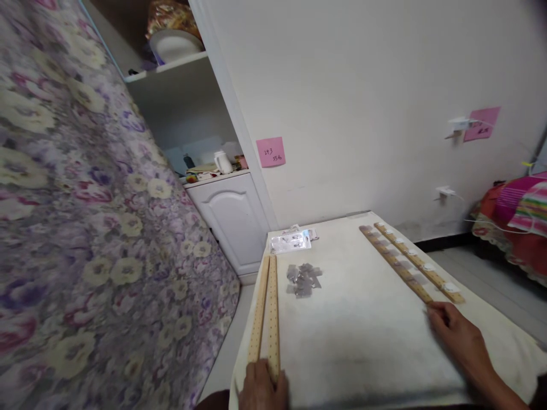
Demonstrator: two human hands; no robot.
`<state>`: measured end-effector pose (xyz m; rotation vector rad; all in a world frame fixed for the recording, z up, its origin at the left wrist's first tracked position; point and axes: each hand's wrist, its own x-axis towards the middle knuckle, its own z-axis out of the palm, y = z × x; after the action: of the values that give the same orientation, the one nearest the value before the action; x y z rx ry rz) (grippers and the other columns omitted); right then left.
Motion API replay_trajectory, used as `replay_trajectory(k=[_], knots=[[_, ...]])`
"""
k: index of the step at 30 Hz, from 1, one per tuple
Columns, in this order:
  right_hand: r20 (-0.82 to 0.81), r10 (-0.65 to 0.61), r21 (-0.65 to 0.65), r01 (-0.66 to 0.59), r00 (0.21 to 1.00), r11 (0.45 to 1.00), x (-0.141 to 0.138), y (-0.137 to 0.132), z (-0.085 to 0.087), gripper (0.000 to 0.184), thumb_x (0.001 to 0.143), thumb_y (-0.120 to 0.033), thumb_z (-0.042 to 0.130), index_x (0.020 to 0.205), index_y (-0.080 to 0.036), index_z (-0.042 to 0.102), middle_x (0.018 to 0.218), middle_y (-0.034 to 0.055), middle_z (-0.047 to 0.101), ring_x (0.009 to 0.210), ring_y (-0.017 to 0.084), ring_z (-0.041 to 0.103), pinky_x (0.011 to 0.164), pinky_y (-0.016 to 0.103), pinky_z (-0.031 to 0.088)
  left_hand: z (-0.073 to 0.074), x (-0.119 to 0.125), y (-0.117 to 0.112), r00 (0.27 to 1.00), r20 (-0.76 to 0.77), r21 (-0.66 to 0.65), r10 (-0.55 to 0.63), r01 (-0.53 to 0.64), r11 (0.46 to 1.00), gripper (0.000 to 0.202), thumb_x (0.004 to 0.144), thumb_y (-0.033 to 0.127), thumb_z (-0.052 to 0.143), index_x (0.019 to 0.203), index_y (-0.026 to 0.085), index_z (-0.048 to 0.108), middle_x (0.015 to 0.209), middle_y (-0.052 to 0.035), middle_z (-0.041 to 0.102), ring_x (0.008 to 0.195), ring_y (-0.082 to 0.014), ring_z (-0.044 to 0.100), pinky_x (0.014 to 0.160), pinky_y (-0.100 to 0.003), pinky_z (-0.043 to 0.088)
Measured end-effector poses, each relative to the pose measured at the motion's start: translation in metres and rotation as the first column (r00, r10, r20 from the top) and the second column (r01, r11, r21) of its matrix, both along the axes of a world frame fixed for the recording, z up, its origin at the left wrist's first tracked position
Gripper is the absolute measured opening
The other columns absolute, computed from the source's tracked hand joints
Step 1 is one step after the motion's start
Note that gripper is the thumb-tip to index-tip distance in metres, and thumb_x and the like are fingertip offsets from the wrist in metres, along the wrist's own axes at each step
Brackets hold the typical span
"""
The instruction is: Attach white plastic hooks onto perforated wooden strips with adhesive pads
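Two pale wooden strips dotted with small holes lie side by side along the table's left side. Closed over their near ends is my left hand, with the fingers on top and the thumb at the right. At the right, my right hand pinches the near end of a wooden strip that carries several greyish see-through pieces. Beside it lies another wooden strip with white pieces along it. A loose pile of small grey see-through packets rests between the hands, nearer the left strips.
A clear plastic package lies at the far left of the cloth-covered table. Behind stands a white wall with pink notes and plugs. A white cabinet and a flowered curtain are left; a bed is right.
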<state>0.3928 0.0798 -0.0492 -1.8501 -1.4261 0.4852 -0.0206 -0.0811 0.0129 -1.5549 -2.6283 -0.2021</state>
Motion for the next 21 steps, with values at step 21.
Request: replay_trajectory(k=[21], knots=[[-0.134, 0.078, 0.109, -0.063, 0.988, 0.992, 0.001, 0.005, -0.006, 0.035, 0.078, -0.051, 0.046, 0.091, -0.023, 0.06, 0.073, 0.0024, 0.07, 0.067, 0.022, 0.066, 0.061, 0.028, 0.048, 0.009, 0.008, 0.016, 0.899, 0.435, 0.203, -0.061, -0.032, 0.979, 0.041, 0.087, 0.048, 0.03, 0.108, 0.021, 0.051, 0.097, -0.0077, 0.07, 0.093, -0.023, 0.066, 0.081, -0.032, 0.048]])
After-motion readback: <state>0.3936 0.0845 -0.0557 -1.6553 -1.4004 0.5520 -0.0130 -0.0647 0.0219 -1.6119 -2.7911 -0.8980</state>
